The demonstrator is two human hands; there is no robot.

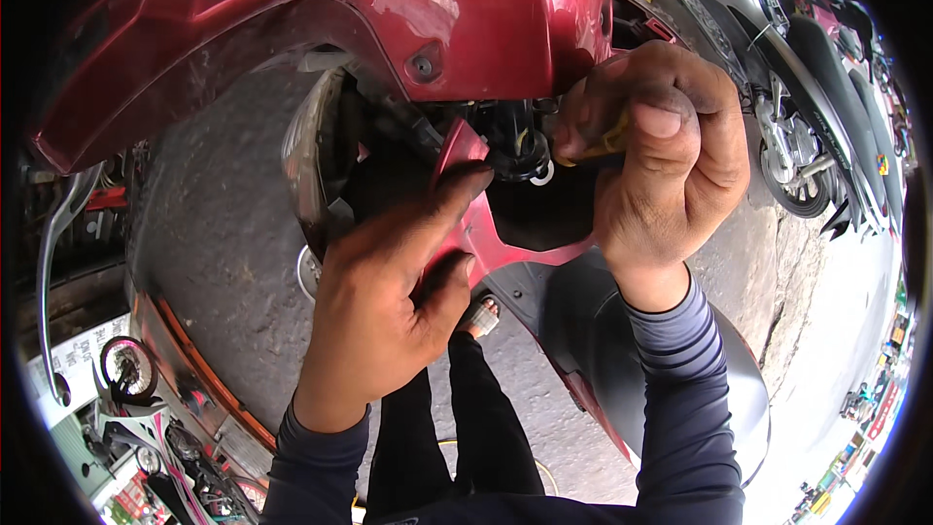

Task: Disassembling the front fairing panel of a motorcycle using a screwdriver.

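A glossy red motor scooter body panel (486, 10) with dark screws fills the top of the view. Below it, my left hand (379, 301) grips a smaller red trim panel (476, 243) between thumb and fingers; its curved arm runs right, behind my right wrist. My right hand (666, 151) is closed around a yellow tool handle (614, 139), mostly hidden by the fingers. The tool's tip cannot be seen. Between my hands, a black part with a metal ring (544, 173) sits under the large panel.
A headlight unit (316, 151) is left of the trim panel. The scooter's dark seat (603, 340) lies under my right forearm. Parked motorcycles stand at the right (812, 87) and lower left (160, 437). My sandalled foot (479, 316) rests on the grey ground.
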